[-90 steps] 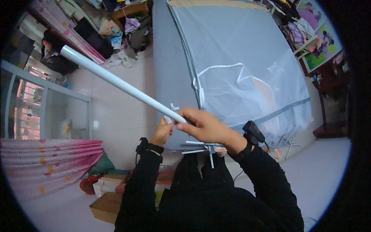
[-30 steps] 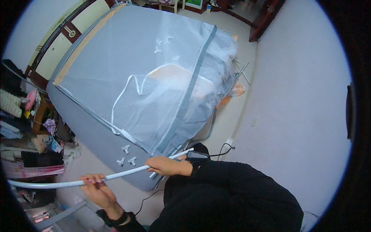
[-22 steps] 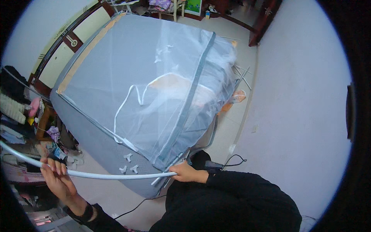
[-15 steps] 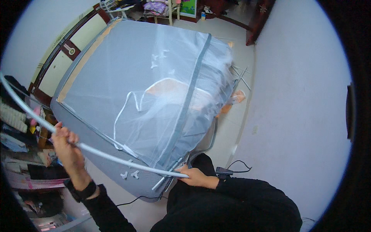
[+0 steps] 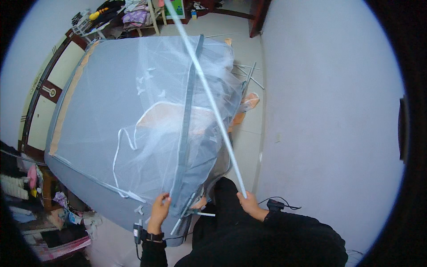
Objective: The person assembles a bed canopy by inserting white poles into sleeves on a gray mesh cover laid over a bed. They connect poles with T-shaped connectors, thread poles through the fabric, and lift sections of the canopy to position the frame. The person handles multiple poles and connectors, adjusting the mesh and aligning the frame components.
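My right hand is closed around the lower end of a long white pole, which slants up and away over the bed past the top of the view. A sheer white mosquito net with a grey band lies spread on the grey bed. My left hand, off the pole, hovers by the near edge of the net with its fingers loosely apart and nothing visible in them. Thin tubes lie at the bed's near corner, just right of that hand. White connectors rest to its left.
More tubes lie on the floor beyond the bed's right side, near orange cloth. A plain wall runs along the right. Shelves with folded cloth stand at the lower left. A dark corded device hangs near my left wrist.
My left hand has let go of the pole and moved right and down. The pole has swung from the left to point away over the bed; my right hand shifted right, still gripping it.
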### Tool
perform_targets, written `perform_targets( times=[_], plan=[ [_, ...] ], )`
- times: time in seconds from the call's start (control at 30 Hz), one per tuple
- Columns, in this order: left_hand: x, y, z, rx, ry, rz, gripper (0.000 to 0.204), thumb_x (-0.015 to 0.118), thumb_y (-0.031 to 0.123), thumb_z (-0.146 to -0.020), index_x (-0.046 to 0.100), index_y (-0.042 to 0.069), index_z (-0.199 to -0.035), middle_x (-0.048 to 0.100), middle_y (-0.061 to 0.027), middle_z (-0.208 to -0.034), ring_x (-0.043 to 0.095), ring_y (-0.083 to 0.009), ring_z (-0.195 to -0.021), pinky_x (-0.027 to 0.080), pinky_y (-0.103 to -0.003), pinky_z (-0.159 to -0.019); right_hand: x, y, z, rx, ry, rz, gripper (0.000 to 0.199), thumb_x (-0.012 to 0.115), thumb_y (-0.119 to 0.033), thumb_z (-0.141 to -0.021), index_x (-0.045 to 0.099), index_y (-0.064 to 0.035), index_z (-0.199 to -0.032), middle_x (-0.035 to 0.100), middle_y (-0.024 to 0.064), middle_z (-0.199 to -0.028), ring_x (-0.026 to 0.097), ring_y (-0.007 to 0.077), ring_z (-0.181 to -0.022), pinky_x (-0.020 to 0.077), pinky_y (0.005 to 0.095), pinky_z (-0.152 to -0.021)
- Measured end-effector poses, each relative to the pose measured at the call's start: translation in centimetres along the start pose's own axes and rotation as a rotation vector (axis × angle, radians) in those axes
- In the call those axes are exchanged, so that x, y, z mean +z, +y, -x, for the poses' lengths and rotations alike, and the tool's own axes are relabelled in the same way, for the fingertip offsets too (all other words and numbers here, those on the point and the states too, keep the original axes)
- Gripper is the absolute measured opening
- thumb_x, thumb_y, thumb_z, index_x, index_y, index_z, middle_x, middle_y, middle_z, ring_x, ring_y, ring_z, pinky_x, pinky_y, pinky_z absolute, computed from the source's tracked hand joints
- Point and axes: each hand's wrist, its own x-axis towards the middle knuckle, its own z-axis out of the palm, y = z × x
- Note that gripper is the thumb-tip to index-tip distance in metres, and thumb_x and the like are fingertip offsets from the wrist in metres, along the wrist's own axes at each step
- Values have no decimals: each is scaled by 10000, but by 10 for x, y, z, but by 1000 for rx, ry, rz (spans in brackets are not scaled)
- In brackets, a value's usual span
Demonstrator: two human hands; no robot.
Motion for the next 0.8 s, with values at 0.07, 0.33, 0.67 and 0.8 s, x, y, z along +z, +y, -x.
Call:
perform_targets(
  times=[0.07, 0.33, 0.67, 0.8],
  plan=[
    [27, -34, 6, -24, -33, -111, 329, 621, 233, -881, 617, 3, -1117, 642, -188, -1091, 605, -320, -1035, 463, -376, -884, -10, 18, -18, 111, 100, -48, 329, 604, -318, -918, 536, -44, -749, 510, 17, -589, 484, 144, -528, 407, 327, -505],
    [81, -83, 8, -210, -94, -182, 318, 630, 247, -856, 638, 17, -1076, 662, -195, -1009, 613, -369, -974, 476, -423, -838, -38, 32, -117, 396, 305, -381, 330, 547, -345, -946, 476, -66, -784, 438, 13, -524, 422, 138, -410, 312, 325, -361],
    [102, -89, -11, -315, -126, -150, 325, 608, 265, -877, 623, 10, -1078, 644, -207, -1038, 601, -365, -1013, 471, -421, -848, -45, 81, -233, 581, 299, -412, 360, 544, -349, -945, 466, -32, -794, 452, 50, -545, 436, 178, -401, 303, 322, -330],
    [106, -86, -17, -304, -127, -60, 356, 576, 303, -901, 611, 10, -1100, 642, -213, -1042, 600, -365, -1020, 469, -419, -855, -57, 131, -276, 647, 216, -92, 257, 601, -238, -898, 535, 5, -846, 504, 71, -596, 462, 212, -435, 343, 358, -367]
  ],
)
